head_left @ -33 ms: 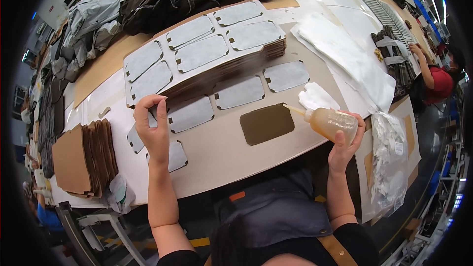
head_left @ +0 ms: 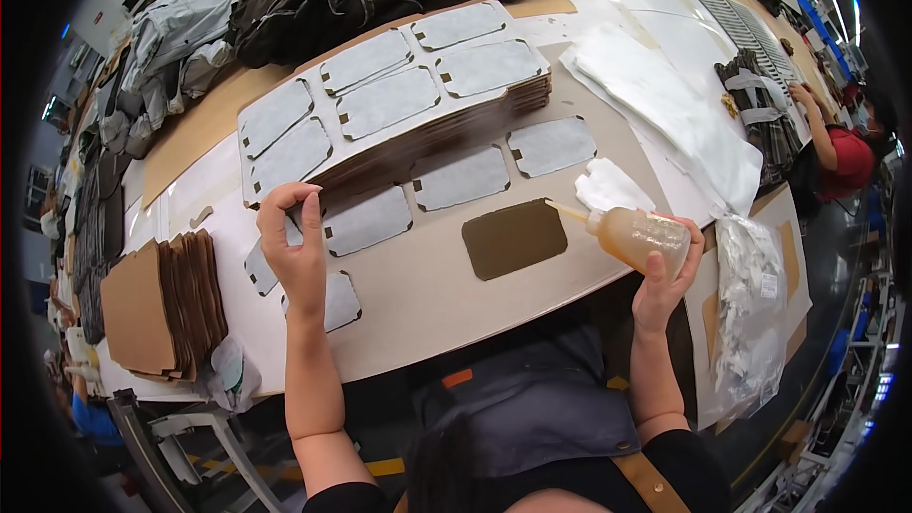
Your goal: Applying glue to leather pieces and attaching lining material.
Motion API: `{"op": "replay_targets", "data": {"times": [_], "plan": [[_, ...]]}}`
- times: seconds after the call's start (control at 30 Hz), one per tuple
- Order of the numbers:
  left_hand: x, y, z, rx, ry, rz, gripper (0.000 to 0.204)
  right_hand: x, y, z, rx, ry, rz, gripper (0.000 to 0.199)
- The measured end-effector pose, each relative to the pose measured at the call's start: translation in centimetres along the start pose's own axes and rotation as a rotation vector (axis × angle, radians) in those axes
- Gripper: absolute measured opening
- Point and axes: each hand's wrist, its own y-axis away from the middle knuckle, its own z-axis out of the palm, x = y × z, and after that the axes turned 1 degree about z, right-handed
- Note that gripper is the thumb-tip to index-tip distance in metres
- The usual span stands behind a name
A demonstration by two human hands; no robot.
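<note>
At the right of the frame, a right hand (head_left: 662,277) grips a bottle (head_left: 638,239) tilted so its nozzle (head_left: 568,212) points at the upper right corner of a brown patch (head_left: 513,239), right of centre; I can't tell whether they touch. The left hand (head_left: 296,245), left of centre, is curled above grey patches (head_left: 370,218); whether it pinches anything I can't tell. A white cloth (head_left: 613,187) lies just above the bottle, a brown stack (head_left: 161,309) at lower left.

Smooth, glossy plastic bottle (head_left: 641,239)
</note>
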Motion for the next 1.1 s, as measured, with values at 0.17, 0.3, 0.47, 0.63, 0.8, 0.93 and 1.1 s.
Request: {"op": "replay_targets", "data": {"times": [0.17,0.3,0.47,0.63,0.8,0.93,1.1], "plan": [[0.37,-0.03,-0.18,-0.03,-0.039,0.008,0.005,-0.2,0.18,0.02,-0.013,0.009,-0.02,0.066],[0.06,-0.04,-0.01,0.002,-0.027,0.013,0.002,-0.37,0.26,0.06,-0.025,0.029,-0.031,0.065],[0.03,-0.07,-0.19,-0.01,-0.026,0.011,0.004,-0.17,0.05,-0.03,-0.03,0.034,-0.071,0.065],[-0.23,-0.05,-0.17,-0.022,-0.05,0.032,0.007,-0.44,0.2,-0.1,-0.056,0.053,-0.071,0.065],[-0.23,0.03,-0.19,-0.025,-0.078,0.044,0.007,-0.36,0.21,-0.05,-0.09,0.094,-0.108,0.065],[-0.26,0.05,-0.18,-0.026,-0.078,0.037,0.006,-0.52,0.22,0.13,-0.113,0.134,-0.143,0.065],[-0.14,-0.07,0.02,0.001,-0.053,0.033,0.002,-0.35,0.29,0.41,-0.135,0.144,-0.162,0.065]]}}
